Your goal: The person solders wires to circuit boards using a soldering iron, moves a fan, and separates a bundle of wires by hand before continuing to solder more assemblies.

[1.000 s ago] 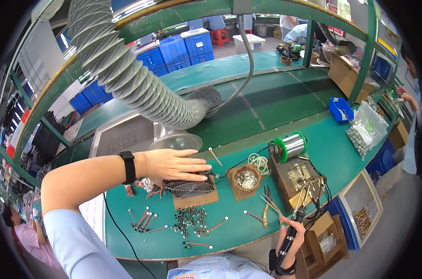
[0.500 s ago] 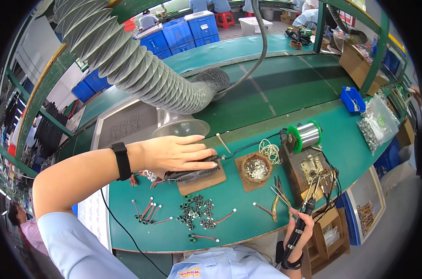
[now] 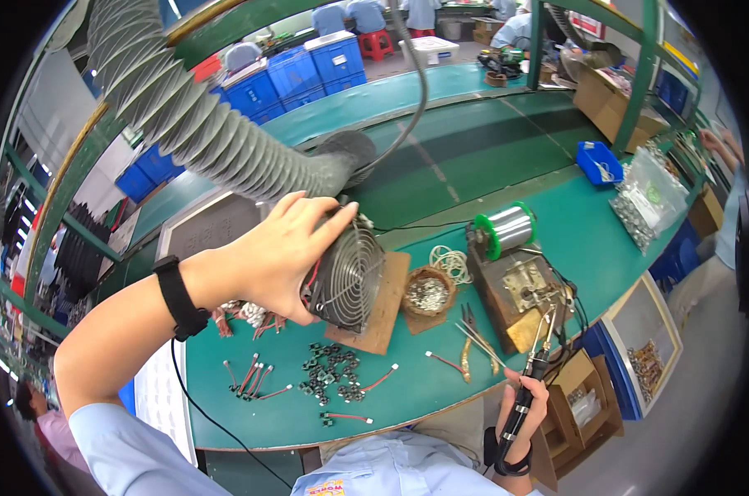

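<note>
My left hand point(image 3: 271, 256) grips a black square cooling fan point(image 3: 351, 285) with a round wire grille, thumb at its lower edge and fingers over its top. The fan stands tilted on a brown wooden board point(image 3: 384, 310). In my right hand point(image 3: 525, 405), at the bench's front edge, is a black-handled soldering iron point(image 3: 516, 420), its metal end pointing toward the solder stand point(image 3: 515, 285). Thin silver tweezers point(image 3: 480, 343) reach close to the right fingers; whether they are held is unclear. Beside them lie yellow-handled pliers point(image 3: 467, 360).
Small green circuit boards point(image 3: 329, 372) and red-wired leads point(image 3: 254, 379) lie at the front. A solder spool point(image 3: 506, 229) tops the stand. Left of it is a round pot point(image 3: 429, 291) of metal bits. A grey ribbed duct point(image 3: 201, 124) hangs overhead; a blue bin point(image 3: 597, 163) sits at right.
The fan has been tipped up, so its grille now shows, and my left hand has turned to grip its side. The whole view has shifted slightly. The right hand still holds the soldering iron.
</note>
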Demonstrator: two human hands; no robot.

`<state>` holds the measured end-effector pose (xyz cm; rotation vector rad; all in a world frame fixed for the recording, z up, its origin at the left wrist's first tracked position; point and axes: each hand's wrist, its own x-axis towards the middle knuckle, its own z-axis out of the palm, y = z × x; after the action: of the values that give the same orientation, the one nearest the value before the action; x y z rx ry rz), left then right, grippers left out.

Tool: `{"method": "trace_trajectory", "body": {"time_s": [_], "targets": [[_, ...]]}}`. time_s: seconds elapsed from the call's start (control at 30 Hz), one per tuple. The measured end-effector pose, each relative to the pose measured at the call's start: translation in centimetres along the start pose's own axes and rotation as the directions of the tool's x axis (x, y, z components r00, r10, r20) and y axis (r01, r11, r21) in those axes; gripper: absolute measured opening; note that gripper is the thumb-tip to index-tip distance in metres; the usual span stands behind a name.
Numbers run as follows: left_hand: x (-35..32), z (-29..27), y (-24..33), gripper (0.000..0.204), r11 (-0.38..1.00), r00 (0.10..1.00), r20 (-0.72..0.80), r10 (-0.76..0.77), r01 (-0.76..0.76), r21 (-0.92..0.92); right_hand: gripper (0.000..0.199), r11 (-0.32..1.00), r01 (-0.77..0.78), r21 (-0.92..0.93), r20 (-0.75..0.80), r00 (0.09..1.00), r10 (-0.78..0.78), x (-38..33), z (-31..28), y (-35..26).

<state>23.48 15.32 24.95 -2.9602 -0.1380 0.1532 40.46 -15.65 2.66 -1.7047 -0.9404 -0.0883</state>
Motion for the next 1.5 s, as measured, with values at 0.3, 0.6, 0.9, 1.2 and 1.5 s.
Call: {"method": "trace_trajectory", "body": {"time_s": [0.3,0.6,0.9,1.2,1.5], "targets": [[5.8,-4.9,-1.2,0.098,0.796,0.908,0.072,-0.412,0.397,-0.457,0.028,0.998,0.035,-0.044,-0.085,0.996,-0.039,-0.4,-2.9,0.0],[16.2,-7.4,1.7,0.053,0.433,0.837,-0.02,-0.546,0.262,-0.863,0.026,0.997,0.048,-0.054,-0.185,0.981,-0.058,-0.8,-5.7,1.4],[31.1,-4.3,11.5,0.109,0.734,0.79,-0.099,-0.605,0.506,-0.453,0.025,0.996,-0.049,-0.079,-0.267,0.963,0.026,-2.6,-8.1,3.1],[36.4,0.5,17.0,0.109,0.831,0.859,-0.081,-0.505,0.459,-0.314,0.024,0.992,-0.1,-0.071,-0.364,0.929,0.068,-2.9,-9.3,3.4],[38.1,1.6,19.4,0.097,0.935,0.927,0.183,-0.327,0.345,-0.08,0.023,0.987,-0.157,-0.028,-0.377,0.916,0.135,-3.0,-9.6,4.7]]}}
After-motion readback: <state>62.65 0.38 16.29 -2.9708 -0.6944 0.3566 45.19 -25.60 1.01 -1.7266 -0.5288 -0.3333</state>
